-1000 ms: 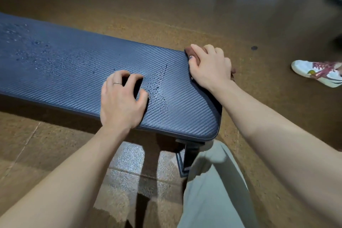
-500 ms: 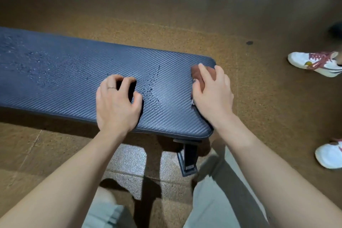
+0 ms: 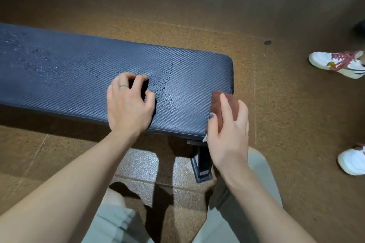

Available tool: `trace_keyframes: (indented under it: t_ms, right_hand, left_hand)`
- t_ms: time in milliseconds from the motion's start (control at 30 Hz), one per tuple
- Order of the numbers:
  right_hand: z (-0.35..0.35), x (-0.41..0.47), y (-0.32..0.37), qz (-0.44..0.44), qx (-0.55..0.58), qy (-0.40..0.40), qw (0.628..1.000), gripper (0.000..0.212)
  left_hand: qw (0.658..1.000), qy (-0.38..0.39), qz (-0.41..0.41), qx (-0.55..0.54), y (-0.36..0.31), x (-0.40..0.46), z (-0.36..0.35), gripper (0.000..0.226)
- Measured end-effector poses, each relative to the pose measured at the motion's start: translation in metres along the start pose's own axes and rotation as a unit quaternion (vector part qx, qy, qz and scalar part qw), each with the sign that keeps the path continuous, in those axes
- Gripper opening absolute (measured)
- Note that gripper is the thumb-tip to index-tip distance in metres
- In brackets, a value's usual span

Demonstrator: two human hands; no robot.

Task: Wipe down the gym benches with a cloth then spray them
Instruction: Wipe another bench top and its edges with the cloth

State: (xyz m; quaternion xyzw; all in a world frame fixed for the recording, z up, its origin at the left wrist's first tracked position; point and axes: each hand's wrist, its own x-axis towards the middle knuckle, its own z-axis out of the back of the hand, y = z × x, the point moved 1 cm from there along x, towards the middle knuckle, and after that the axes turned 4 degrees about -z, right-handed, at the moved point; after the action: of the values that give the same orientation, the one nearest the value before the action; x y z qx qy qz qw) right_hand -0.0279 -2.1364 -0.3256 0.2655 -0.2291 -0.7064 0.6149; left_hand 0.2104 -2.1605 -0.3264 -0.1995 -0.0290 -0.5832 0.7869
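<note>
1. Where the dark blue bench (image 3: pixel 83 69) runs from nine o'clock toward the centre of the view, its ribbed, woven-looking pad carries water droplets (image 3: pixel 164 87), thickest around the centre and scattered out toward the nine o'clock end; its rounded end sits at about two o'clock from the left hand.
2. The brown cloth (image 3: pixel 223 106) is folded into a small pad and lies at the bench's near corner, at about four o'clock from the droplets.
3. The left hand (image 3: pixel 128 108) rests palm-down on the pad, fingers curled and bent onto their tips, gripping nothing; a ring shows on one finger.
4. The right hand (image 3: pixel 229 130) clasps the cloth, one finger laid straight along its top and the thumb on its left edge; whether the cloth presses on the pad or hangs just off its edge is hard to tell.
5. Compared with half a second ago, the right hand and cloth have drawn back from the far part of the bench end toward the near corner, while the left hand has kept its place.
</note>
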Motion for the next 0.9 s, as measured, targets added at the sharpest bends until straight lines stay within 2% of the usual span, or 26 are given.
trace_keyframes:
  t_ms: [133,267,333,433,567,733,900]
  right_hand:
    - [-0.002,0.065,0.01,0.079,-0.062,-0.003,0.995,0.052]
    - [-0.005,0.162,0.039,0.061,-0.097,0.011,0.993,0.053]
    - [-0.008,0.163,0.042,0.069,-0.13,0.003,0.989,0.053]
    - [-0.006,0.096,0.031,0.135,-0.191,-0.009,0.972,0.052]
    - [-0.009,0.024,0.019,0.241,-0.25,0.039,0.937,0.057]
    - [-0.034,0.081,0.06,0.381,-0.236,0.088,0.89,0.056]
    - [-0.085,0.146,0.128,0.432,-0.246,0.105,0.862,0.051]
  left_hand:
    - [1.0,-0.005,-0.005,-0.001,0.001,-0.001,0.0,0.035]
    - [1.0,-0.004,-0.007,-0.005,0.002,-0.001,0.0,0.036]
    - [1.0,-0.004,-0.006,-0.008,0.003,0.001,0.0,0.036]
    - [1.0,-0.003,-0.008,-0.005,0.003,-0.001,0.0,0.035]
    - [1.0,-0.004,-0.007,-0.005,0.003,0.0,0.0,0.035]
    - [1.0,-0.008,-0.008,-0.001,0.003,0.002,-0.001,0.034]
    - [1.0,-0.016,0.011,-0.005,0.005,0.002,-0.002,0.041]
